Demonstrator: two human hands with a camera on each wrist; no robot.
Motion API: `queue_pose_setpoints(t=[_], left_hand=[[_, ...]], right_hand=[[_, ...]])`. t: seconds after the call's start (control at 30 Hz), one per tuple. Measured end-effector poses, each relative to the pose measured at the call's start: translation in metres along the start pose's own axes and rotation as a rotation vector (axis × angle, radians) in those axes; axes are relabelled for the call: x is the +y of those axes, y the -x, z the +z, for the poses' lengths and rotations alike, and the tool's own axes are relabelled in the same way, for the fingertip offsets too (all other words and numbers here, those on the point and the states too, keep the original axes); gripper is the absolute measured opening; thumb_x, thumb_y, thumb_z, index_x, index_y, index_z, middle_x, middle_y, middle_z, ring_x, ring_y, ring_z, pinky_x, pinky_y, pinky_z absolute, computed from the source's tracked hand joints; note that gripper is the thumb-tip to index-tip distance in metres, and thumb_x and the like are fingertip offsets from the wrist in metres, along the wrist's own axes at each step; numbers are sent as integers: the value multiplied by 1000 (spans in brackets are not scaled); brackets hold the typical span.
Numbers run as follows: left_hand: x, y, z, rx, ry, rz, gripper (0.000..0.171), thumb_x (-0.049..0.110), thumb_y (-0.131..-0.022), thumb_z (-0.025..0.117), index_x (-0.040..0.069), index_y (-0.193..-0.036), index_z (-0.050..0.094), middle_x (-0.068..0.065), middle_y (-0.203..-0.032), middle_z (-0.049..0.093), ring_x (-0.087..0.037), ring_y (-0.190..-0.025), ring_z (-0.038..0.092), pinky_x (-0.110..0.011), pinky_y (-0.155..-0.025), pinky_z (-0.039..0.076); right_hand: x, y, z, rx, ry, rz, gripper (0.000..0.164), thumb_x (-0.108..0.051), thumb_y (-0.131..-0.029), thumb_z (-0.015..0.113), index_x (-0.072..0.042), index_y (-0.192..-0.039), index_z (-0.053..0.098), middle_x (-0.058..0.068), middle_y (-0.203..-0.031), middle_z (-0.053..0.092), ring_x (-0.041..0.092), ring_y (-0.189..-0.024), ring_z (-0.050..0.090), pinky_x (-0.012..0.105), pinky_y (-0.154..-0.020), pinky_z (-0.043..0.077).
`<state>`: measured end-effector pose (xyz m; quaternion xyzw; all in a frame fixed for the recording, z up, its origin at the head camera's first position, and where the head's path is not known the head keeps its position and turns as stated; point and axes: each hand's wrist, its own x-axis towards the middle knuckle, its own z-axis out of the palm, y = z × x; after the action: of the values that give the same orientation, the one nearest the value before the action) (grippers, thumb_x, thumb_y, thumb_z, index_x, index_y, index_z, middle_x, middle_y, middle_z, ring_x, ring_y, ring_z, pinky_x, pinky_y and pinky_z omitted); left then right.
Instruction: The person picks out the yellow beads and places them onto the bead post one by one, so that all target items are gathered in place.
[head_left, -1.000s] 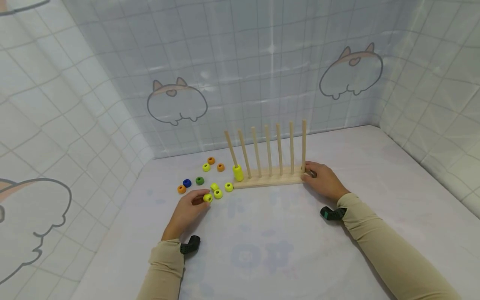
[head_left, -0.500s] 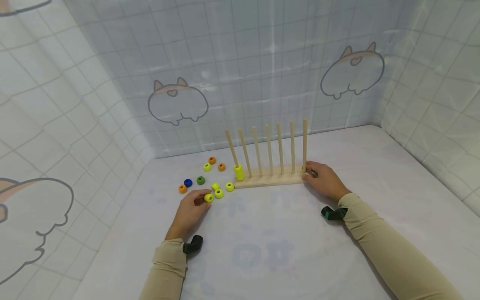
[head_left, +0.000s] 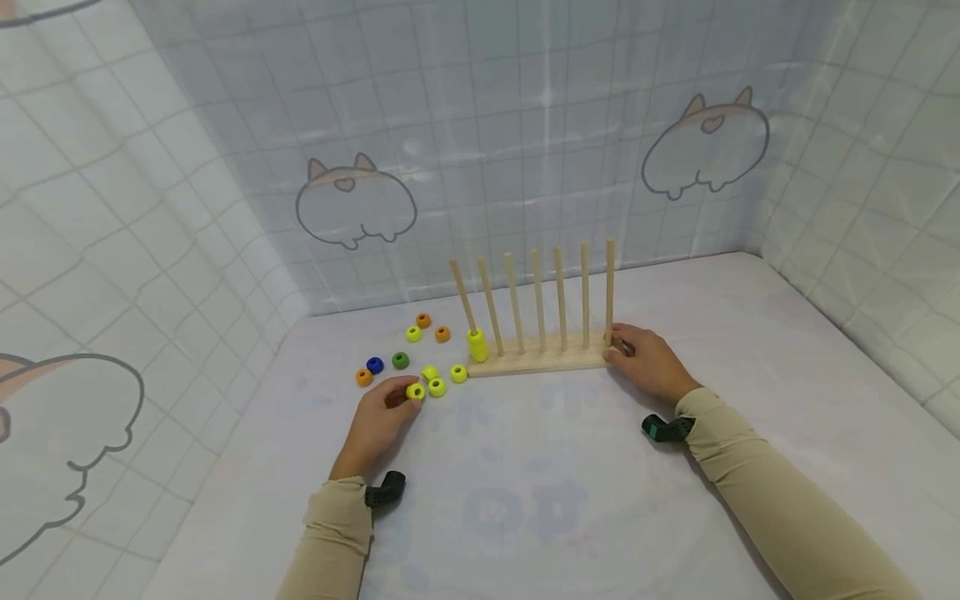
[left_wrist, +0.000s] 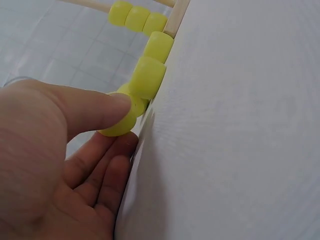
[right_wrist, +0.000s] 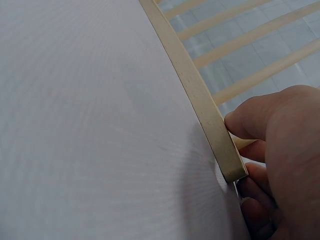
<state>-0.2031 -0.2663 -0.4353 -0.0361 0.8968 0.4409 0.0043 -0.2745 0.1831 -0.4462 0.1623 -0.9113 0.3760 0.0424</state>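
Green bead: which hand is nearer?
Left. The left hand is on the near side of the green bead; the right hand is well right of it, gripping the rack by its right end.

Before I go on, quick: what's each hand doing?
Left hand: closed, pinching a yellow bead.
Right hand: closed, gripping the right end of the wooden base.

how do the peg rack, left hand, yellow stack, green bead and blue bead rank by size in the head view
1. Peg rack
2. Left hand
3. Yellow stack
4. Green bead and blue bead: too alike to rank
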Motion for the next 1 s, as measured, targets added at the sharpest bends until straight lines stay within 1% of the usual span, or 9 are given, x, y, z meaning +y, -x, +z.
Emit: queue_pose_setpoints(t=[0.07,0.23,0.4,0.53,0.73,1.0], left_hand=[[1,1,0,3,20,-13,39,17,-96,67,20,-134,61,-2,-134,58,-24,-122,55,-46,-105,46],[0,0,-1,18,65,-19,37,20,-97,66,21,-134,62,-1,-132,59,-22,-121,55,-44,-105,46],[-3,-3,-3,21,108,-24,39,25,-97,67,19,-135,61,-2,-132,60,-21,-120,55,-43,-104,46],[-5,-3,-6,19,127,-37,44,31,-97,68,17,-138,60,-1,-133,59,-21,-120,55,-42,-104,46],[-4,-2,-8,24,156,-66,43,33,-95,69,20,-136,62,0,-132,60,-20,-119,54,-42,-103,44],[-2,-3,-9,19,181,-38,45,41,-96,68,20,-135,63,0,-132,61,-19,-119,56,-39,-99,49]], right_hand=[[0,0,0,0,-3,0,48,-22,-100,62,5,-139,55,23,-149,46,45,-138,39,58,-113,31],[1,1,0,-2,-10,-5,47,-21,-100,62,5,-138,56,22,-149,46,44,-138,39,57,-113,32],[2,0,1,1,-16,-11,45,-20,-99,62,5,-137,57,23,-148,47,45,-137,40,58,-113,32],[4,0,2,8,-24,-13,43,-19,-99,62,4,-135,60,22,-148,48,44,-137,41,58,-113,33],[4,-1,4,10,-21,-3,44,-20,-98,63,3,-135,60,21,-148,48,44,-137,41,57,-113,32],[3,0,2,13,8,13,46,-21,-98,62,4,-137,58,22,-148,48,45,-136,41,58,-113,32]])
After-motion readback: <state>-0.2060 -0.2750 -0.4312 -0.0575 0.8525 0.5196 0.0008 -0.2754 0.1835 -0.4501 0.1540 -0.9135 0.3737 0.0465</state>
